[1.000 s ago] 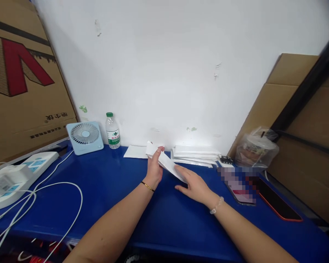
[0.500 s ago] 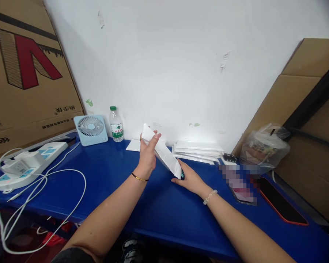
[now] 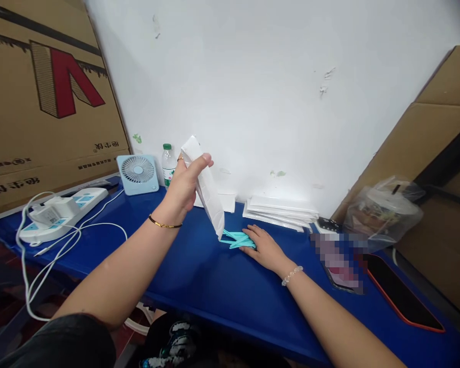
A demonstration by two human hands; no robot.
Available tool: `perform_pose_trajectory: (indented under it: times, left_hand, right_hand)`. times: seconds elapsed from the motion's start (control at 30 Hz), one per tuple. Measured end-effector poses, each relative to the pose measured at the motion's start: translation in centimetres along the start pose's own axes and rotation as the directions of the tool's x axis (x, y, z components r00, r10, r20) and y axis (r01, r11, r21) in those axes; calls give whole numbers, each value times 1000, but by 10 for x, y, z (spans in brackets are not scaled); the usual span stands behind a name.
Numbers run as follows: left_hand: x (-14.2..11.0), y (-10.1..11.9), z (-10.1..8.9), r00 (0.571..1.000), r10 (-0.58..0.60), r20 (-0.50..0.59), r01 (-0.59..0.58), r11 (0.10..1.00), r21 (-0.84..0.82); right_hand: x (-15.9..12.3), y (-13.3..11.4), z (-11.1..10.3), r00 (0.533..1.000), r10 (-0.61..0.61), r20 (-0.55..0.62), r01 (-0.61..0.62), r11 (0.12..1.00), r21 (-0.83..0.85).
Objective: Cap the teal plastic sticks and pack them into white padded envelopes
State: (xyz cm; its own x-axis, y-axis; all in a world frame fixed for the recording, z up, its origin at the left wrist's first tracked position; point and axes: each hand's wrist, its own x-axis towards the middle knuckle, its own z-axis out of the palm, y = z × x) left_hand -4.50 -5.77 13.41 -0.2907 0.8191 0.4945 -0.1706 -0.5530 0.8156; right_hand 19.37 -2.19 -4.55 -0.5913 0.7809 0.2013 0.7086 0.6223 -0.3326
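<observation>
My left hand (image 3: 186, 186) grips a long white packet (image 3: 210, 202), tilted with its lower end just above the table. At that lower end lies a loose bunch of thin turquoise strips (image 3: 233, 239), some crossing each other. They reach from the packet's mouth to my right hand (image 3: 264, 248). Its fingers and thumb close around the right end of the bunch, low over the table, and hide that part. What is still inside the packet cannot be seen.
Flat white packets (image 3: 279, 210) lie stacked by the wall, and another white piece (image 3: 228, 203) lies behind the held packet. On the left are a fan (image 3: 138, 175), a bottle (image 3: 167, 166), and a power strip (image 3: 90, 197) with cables. Two phones (image 3: 402, 291) and a bagged cup (image 3: 383, 209) are on the right.
My left hand has lifted the packet up and left, tipping it more steeply. Turquoise strips now show between its lower end and my right hand, which has stayed nearly in place.
</observation>
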Motion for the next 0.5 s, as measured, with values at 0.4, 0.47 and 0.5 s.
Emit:
perform_pose_trajectory:
  times: [0.4,0.47,0.5]
  left_hand:
    - [18,-16,-25,937,77,340,-298,683,667]
    - [13,-45,-40,899,-141,415,-317,445,838]
    - [9,-60,-48,873,-280,399,-312,309,898]
  right_hand:
    - [-7,0,-8,996,-38,76,34,998,54]
    - [-12,-1,-15,994,-45,97,37,995,87]
    - [-14,0,-18,994,-46,100,35,993,108]
